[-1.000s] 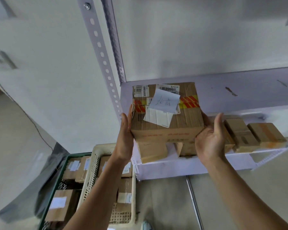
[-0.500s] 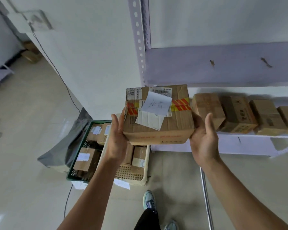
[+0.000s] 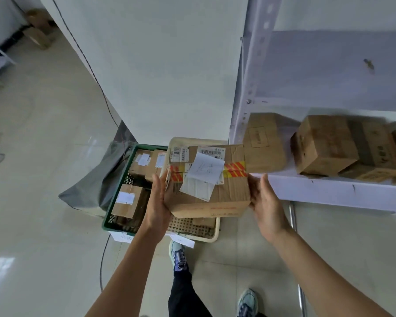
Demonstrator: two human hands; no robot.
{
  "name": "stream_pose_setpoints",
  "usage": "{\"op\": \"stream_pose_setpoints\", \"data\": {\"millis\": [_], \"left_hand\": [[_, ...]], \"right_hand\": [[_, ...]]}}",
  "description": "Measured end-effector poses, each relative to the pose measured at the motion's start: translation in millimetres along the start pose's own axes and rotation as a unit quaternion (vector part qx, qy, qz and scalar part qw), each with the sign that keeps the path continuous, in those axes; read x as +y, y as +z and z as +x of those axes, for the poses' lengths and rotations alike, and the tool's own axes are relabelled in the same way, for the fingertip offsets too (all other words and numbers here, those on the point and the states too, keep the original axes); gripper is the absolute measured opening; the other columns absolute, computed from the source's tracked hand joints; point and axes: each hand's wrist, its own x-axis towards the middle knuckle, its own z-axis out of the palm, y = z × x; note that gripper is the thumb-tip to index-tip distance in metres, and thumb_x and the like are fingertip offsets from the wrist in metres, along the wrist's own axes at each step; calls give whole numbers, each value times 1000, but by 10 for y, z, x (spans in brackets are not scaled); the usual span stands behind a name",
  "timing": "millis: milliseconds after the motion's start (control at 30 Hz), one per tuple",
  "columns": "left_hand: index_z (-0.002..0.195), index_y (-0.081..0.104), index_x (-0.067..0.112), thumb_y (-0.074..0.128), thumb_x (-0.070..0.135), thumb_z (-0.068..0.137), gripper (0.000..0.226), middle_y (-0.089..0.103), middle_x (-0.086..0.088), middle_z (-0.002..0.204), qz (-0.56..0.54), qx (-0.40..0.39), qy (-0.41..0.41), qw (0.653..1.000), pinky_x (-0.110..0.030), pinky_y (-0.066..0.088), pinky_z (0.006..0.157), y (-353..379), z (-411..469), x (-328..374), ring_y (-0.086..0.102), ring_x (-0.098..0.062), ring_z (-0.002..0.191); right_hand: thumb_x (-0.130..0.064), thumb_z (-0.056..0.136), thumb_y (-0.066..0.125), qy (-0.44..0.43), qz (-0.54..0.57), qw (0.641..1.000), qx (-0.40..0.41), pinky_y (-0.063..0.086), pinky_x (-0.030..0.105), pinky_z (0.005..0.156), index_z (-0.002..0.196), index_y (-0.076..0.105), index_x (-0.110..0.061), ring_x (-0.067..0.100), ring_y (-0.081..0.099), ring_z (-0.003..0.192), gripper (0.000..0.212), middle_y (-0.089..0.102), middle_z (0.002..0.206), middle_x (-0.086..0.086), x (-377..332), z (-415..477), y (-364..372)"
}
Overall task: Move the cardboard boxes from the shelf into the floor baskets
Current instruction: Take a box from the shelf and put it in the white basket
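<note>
Box [image 3: 215,193] between both hands' fingers [image 3: 157,186].

Watching the head feed here and I'm only seeing bits of the person. Both forearms are showing bare all the way back from the fingers, no sleeves, no watch, no gloves. The left hand [image 3: 157,208] and right hand [image 3: 266,208] aren't wearing rings as far as I can tell. Well below the fingers, a dark trouser leg [image 3: 183,294] is running down to light grey-teal sneakers [image 3: 178,255] with dark laces; the second shoe [image 3: 247,303] is looking the same, pale with a whitish sole.
</note>
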Motion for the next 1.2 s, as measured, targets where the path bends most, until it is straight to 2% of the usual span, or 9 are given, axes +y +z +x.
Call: {"op": "stream_pose_setpoints", "data": {"millis": [267, 400, 500, 600, 700, 800, 967, 1067, 1200], "left_hand": [[154, 57, 44, 24, 83, 103, 72, 71, -3, 146, 68, 21, -118, 990, -43, 61, 104, -1190, 1092, -325, 69, -28, 134], [155, 52, 54, 39, 107, 73, 98, 65, 10, 153, 68, 17, -196, 978, -54, 34, 122, -1572, 1671, -558, 58, -20, 145], [165, 40, 49, 31, 100, 79, 100, 50, 4, 168, 80, -6, -234, 969, -66, 19, 131, -1756, 2116, -779, 42, -27, 158], [163, 47, 38, 31, 95, 82, 101, 51, -10, 165, 95, 8, -249, 964, -65, 26, 130, -1867, 2581, -1036, 50, -35, 151], [160, 50, 30, 31, 91, 93, 92, 57, -11, 158, 115, 36, -255, 959, -50, 47, 117, -1935, 3082, -1383, 59, -33, 143], [134, 65, 41, 24, 73, 109, 58, 82, 18, 116, 134, 32, -247, 959, -21, 60, 75, -2021, 3598, -1790, 77, 2, 104], [118, 72, 29, 24, 63, 114, 58, 80, 26, 83, 155, 79, -193, 966, -22, 54, 70, -2039, 4463, -2297, 73, 13, 75], [128, 72, 29, 31, 72, 110, 62, 84, 15, 101, 206, 79, -166, 961, -24, 59, 83, -2044, 4926, -2482, 78, 0, 94], [152, 56, 23, 42, 96, 64, 115, 58, -13, 149, 225, 96, -187, 951, -47, 46, 113, -2040, 5347, -2508, 60, -30, 134]], "right_hand": [[-71, 100, 30, 103, 8, 992, 73, 47, 35, 94, 133, 69, -36, 15, 68, 126, 62, 75, 133, -5, 731, 1131, 801], [-73, 96, 31, 146, 8, 983, 116, 46, 39, 101, 137, 67, -34, 15, 68, 125, 67, 75, 132, -5, 1193, 1657, 989], [-77, 94, 35, 172, 13, 975, 142, 47, 37, 95, 139, 67, -35, 18, 66, 125, 70, 77, 129, -6, 1562, 2041, 1029], [-82, 85, 45, 191, 12, 968, 161, 51, 38, 98, 129, 71, -43, 14, 69, 122, 64, 77, 126, -10, 1926, 2458, 1006], [-86, 80, 50, 199, 21, 963, 177, 50, 39, 105, 122, 73, -47, 9, 69, 120, 62, 77, 124, -15, 2305, 2934, 882], [-83, 90, 44, 205, 16, 962, 179, 47, 37, 103, 122, 71, -45, 2, 71, 113, 55, 77, 122, -19, 2715, 3481, 707], [-76, 99, 40, 208, 33, 961, 176, 38, 46, 110, 117, 69, -46, 5, 59, 123, 45, 69, 124, -20, 3263, 4431, 463], [-73, 102, 40, 210, 56, 960, 176, 37, 47, 112, 113, 69, -41, 13, 59, 128, 45, 69, 126, -13, 3481, 4931, 385], [-74, 102, 38, 210, 53, 964, 157, 33, 51, 118, 119, 66, -39, 17, 54, 138, 47, 66, 128, -13, 3685, 5416, 388]]}}
